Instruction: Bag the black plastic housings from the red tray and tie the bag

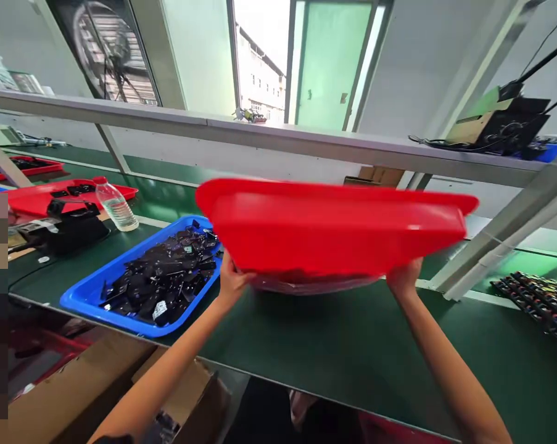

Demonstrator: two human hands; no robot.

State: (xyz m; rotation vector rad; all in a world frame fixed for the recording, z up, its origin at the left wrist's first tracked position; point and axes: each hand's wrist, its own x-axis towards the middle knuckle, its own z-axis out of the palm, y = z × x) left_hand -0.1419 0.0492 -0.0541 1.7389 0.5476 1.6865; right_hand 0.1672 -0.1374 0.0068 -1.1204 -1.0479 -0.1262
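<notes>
A large red plastic tray (334, 228) is lifted over the green tabletop, steeply tilted so one broad side faces me. My left hand (233, 279) grips its lower left edge, and my right hand (404, 277) its lower right; the fingers are partly hidden by the tray. Along its bottom runs a strip of clear, shiny material (310, 286) that I cannot identify. Close to my left hand lies a blue tray (116, 320) filled with a heap of small black plastic parts (167, 271).
The green worktable (334, 345) runs beneath a grey shelf (259, 132). Left are a water bottle (117, 206), a black device (74, 228) and another red tray (28, 198). Rows of dark parts (540, 302) lie right. Cardboard boxes (84, 388) stand below the front edge.
</notes>
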